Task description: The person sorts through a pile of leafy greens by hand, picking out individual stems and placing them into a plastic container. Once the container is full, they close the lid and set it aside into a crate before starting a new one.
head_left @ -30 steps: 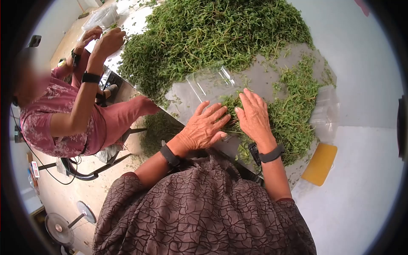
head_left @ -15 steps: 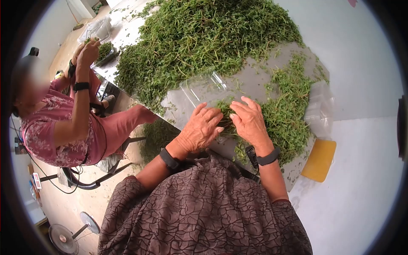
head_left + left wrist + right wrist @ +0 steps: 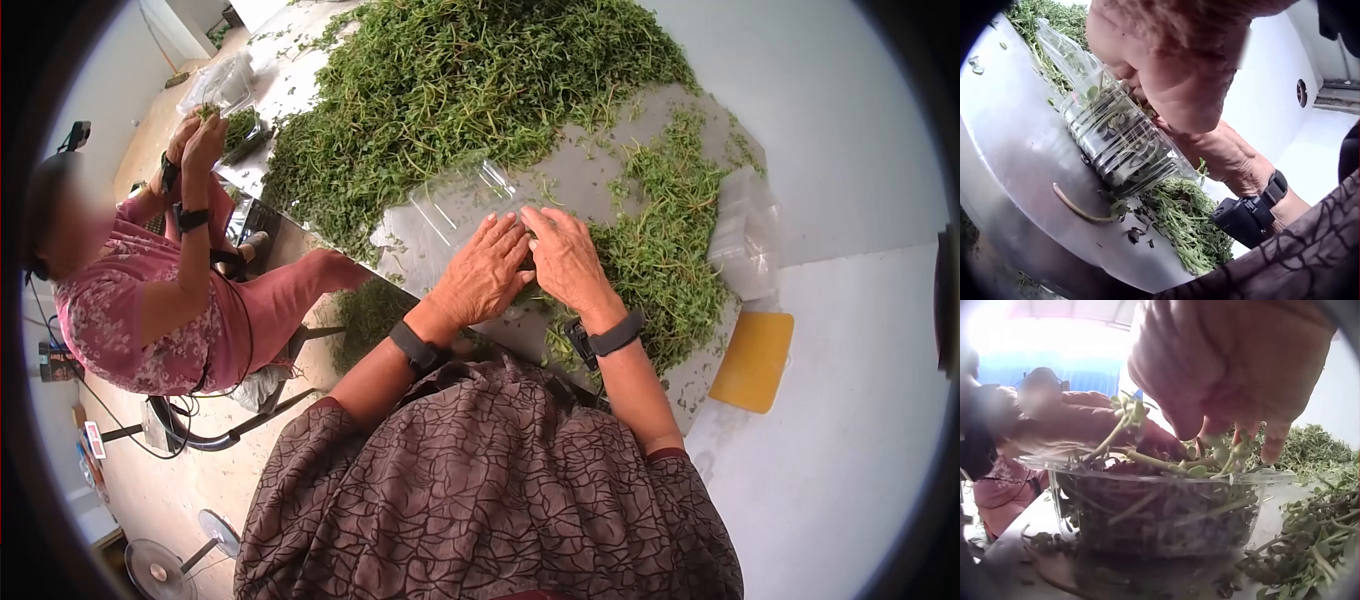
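Note:
A clear plastic box (image 3: pixel 1163 515) full of leafy green stems (image 3: pixel 1147 461) stands on the table beneath both hands. Its clear lid (image 3: pixel 432 208) extends away on the far side. My left hand (image 3: pixel 480 275) lies over the box with fingers extended, its fingertips close to those of the right. From above, my right hand (image 3: pixel 568 262) presses on the greens; in the right wrist view its fingers point down inside the rim. A few sprigs stick up past the edge. One loose stem (image 3: pixel 1079 211) lies beside the box. The hands hide most of the box in the head view.
A large heap of greens (image 3: pixel 480 80) covers the far table, with a smaller pile (image 3: pixel 665 270) at right. Clear plastic boxes (image 3: pixel 745 235) and a yellow board (image 3: pixel 755 360) lie along the right side. Another person (image 3: pixel 140 310) sits at left near a filled box (image 3: pixel 240 135).
My hands have come from apart to nearly touching over the box, covering the greens between them. The other person's hands have drawn back and lower, uncovering a filled box.

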`<act>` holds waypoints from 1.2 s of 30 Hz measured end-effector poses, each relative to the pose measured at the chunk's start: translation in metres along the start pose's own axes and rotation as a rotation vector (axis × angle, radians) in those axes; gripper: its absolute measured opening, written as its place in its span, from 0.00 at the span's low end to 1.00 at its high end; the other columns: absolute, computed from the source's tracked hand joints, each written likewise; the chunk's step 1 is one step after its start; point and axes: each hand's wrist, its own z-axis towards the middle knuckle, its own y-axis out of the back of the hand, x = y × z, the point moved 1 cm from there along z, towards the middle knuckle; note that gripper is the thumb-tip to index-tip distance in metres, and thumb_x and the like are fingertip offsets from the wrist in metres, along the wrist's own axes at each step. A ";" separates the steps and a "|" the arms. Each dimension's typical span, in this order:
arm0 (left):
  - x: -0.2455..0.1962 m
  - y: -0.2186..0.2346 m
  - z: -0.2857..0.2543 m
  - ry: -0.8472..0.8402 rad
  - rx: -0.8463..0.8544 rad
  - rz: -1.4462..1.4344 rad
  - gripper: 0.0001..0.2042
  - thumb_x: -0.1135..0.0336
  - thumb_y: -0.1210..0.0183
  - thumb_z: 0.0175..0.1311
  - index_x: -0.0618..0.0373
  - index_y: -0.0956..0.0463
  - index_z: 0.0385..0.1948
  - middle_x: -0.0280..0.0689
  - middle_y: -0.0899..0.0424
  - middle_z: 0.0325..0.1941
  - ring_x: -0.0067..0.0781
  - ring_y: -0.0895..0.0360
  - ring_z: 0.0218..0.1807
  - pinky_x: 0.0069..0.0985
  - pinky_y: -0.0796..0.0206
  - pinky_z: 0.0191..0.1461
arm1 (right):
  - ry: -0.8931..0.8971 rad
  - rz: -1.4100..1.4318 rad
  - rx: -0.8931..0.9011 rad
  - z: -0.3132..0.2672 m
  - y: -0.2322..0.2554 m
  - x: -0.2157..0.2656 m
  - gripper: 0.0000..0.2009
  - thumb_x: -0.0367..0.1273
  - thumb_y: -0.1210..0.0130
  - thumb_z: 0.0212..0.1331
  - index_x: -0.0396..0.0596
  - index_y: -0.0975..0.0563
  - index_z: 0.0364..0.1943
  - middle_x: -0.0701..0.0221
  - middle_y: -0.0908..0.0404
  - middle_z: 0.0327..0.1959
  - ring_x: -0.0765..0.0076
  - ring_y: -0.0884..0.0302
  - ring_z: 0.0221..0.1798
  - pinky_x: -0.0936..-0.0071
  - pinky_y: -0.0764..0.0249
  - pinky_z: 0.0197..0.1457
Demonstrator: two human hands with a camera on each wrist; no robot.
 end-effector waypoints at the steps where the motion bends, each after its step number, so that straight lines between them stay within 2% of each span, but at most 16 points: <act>1: -0.001 0.002 -0.001 0.002 -0.001 0.002 0.24 0.61 0.49 0.64 0.64 0.37 0.59 0.50 0.37 0.66 0.51 0.46 0.71 0.46 0.61 0.75 | 0.003 0.001 0.000 -0.002 0.001 0.000 0.21 0.25 0.51 0.59 0.42 0.34 0.59 0.57 0.22 0.48 0.47 0.34 0.59 0.51 0.40 0.63; 3: -0.004 0.007 -0.003 -0.005 -0.074 -0.134 0.23 0.64 0.47 0.62 0.65 0.35 0.57 0.50 0.35 0.63 0.51 0.43 0.69 0.46 0.58 0.75 | -0.028 0.002 -0.015 -0.006 0.002 -0.001 0.22 0.25 0.51 0.59 0.42 0.34 0.59 0.58 0.20 0.45 0.48 0.34 0.59 0.51 0.40 0.63; 6: -0.005 0.006 -0.007 0.035 -0.198 -0.132 0.21 0.67 0.46 0.61 0.66 0.33 0.55 0.50 0.34 0.62 0.51 0.40 0.67 0.47 0.55 0.74 | 0.041 -0.048 -0.027 -0.004 -0.004 -0.007 0.22 0.25 0.51 0.58 0.42 0.34 0.59 0.61 0.19 0.45 0.48 0.34 0.60 0.51 0.40 0.63; 9: -0.005 0.006 -0.006 0.072 -0.232 -0.068 0.20 0.67 0.46 0.61 0.66 0.32 0.54 0.50 0.32 0.61 0.52 0.40 0.67 0.47 0.56 0.74 | -0.008 0.024 0.010 0.000 0.000 -0.007 0.22 0.25 0.50 0.58 0.42 0.33 0.59 0.63 0.20 0.48 0.50 0.34 0.60 0.51 0.40 0.63; 10: -0.004 0.005 -0.006 0.069 -0.227 -0.071 0.20 0.67 0.46 0.61 0.66 0.32 0.54 0.50 0.32 0.61 0.52 0.40 0.67 0.47 0.56 0.74 | -0.015 0.025 0.009 -0.001 0.003 -0.007 0.22 0.25 0.50 0.58 0.42 0.33 0.59 0.63 0.20 0.48 0.50 0.34 0.60 0.51 0.40 0.63; 12: -0.002 0.001 -0.006 -0.004 -0.063 -0.021 0.20 0.68 0.46 0.61 0.66 0.32 0.54 0.49 0.30 0.59 0.52 0.40 0.67 0.46 0.57 0.74 | -0.002 0.171 -0.060 -0.004 0.013 -0.005 0.21 0.25 0.49 0.57 0.41 0.32 0.58 0.63 0.20 0.50 0.53 0.33 0.61 0.56 0.39 0.64; 13: -0.003 0.000 -0.006 -0.004 -0.059 -0.024 0.20 0.68 0.46 0.61 0.66 0.32 0.54 0.49 0.30 0.59 0.52 0.40 0.67 0.46 0.57 0.74 | -0.007 0.172 -0.058 -0.007 0.019 -0.004 0.21 0.25 0.49 0.57 0.41 0.32 0.58 0.63 0.20 0.50 0.53 0.33 0.61 0.56 0.39 0.64; 15: -0.005 0.001 -0.006 0.046 -0.041 -0.017 0.21 0.67 0.46 0.61 0.65 0.33 0.55 0.48 0.30 0.60 0.51 0.41 0.68 0.45 0.57 0.74 | -0.023 0.211 -0.203 -0.017 0.037 -0.003 0.21 0.24 0.48 0.56 0.40 0.32 0.57 0.63 0.20 0.50 0.56 0.31 0.59 0.61 0.37 0.63; 19: -0.007 0.002 -0.003 0.035 -0.100 -0.017 0.21 0.66 0.47 0.62 0.64 0.33 0.56 0.48 0.31 0.61 0.50 0.41 0.68 0.45 0.57 0.74 | -0.208 0.290 -0.143 -0.049 0.056 0.000 0.24 0.24 0.44 0.53 0.43 0.31 0.58 0.63 0.20 0.50 0.55 0.25 0.52 0.62 0.30 0.57; 21: -0.009 0.006 0.003 -0.012 -0.161 -0.028 0.21 0.65 0.47 0.63 0.64 0.33 0.57 0.48 0.31 0.62 0.49 0.41 0.68 0.45 0.57 0.74 | -0.224 0.276 -0.140 -0.065 0.055 0.005 0.25 0.27 0.41 0.52 0.44 0.30 0.57 0.63 0.19 0.46 0.56 0.24 0.49 0.62 0.28 0.53; 24: -0.009 0.006 0.015 -0.074 -0.124 0.023 0.21 0.64 0.49 0.64 0.64 0.34 0.57 0.49 0.30 0.61 0.50 0.41 0.68 0.45 0.57 0.74 | -0.271 0.161 -0.037 -0.080 0.045 0.014 0.27 0.33 0.34 0.47 0.43 0.28 0.54 0.65 0.19 0.37 0.57 0.23 0.42 0.63 0.27 0.46; 27: -0.005 0.000 0.013 -0.024 -0.005 0.010 0.22 0.63 0.49 0.65 0.65 0.35 0.57 0.49 0.31 0.61 0.51 0.41 0.68 0.45 0.56 0.74 | -0.289 0.212 0.067 -0.085 0.036 0.023 0.19 0.34 0.33 0.45 0.42 0.24 0.42 0.66 0.19 0.32 0.60 0.23 0.37 0.64 0.27 0.40; 28: -0.003 -0.001 0.012 -0.026 0.002 0.008 0.22 0.63 0.49 0.65 0.65 0.35 0.57 0.49 0.31 0.61 0.51 0.41 0.68 0.45 0.56 0.74 | -0.215 0.211 0.011 -0.087 0.030 0.025 0.16 0.33 0.33 0.45 0.41 0.23 0.37 0.66 0.21 0.28 0.59 0.24 0.34 0.64 0.28 0.38; 31: -0.001 -0.004 0.007 -0.029 -0.006 0.008 0.22 0.62 0.49 0.65 0.66 0.35 0.57 0.49 0.31 0.60 0.51 0.41 0.68 0.45 0.56 0.74 | -0.145 0.151 0.029 -0.085 0.021 0.027 0.14 0.32 0.35 0.47 0.40 0.23 0.37 0.65 0.22 0.27 0.58 0.25 0.33 0.64 0.29 0.36; 34: -0.003 0.001 0.006 -0.048 -0.063 -0.011 0.22 0.61 0.49 0.65 0.65 0.35 0.57 0.49 0.32 0.61 0.51 0.41 0.68 0.45 0.56 0.74 | -0.147 0.149 -0.095 -0.081 0.013 0.024 0.11 0.30 0.38 0.50 0.40 0.22 0.36 0.64 0.23 0.27 0.57 0.26 0.32 0.63 0.29 0.36; 36: -0.009 0.007 0.003 -0.055 -0.067 -0.105 0.24 0.60 0.44 0.61 0.62 0.35 0.58 0.48 0.34 0.63 0.51 0.42 0.69 0.46 0.55 0.74 | -0.178 0.132 -0.163 -0.081 0.013 0.022 0.09 0.28 0.41 0.53 0.40 0.22 0.37 0.63 0.22 0.27 0.56 0.24 0.32 0.63 0.28 0.36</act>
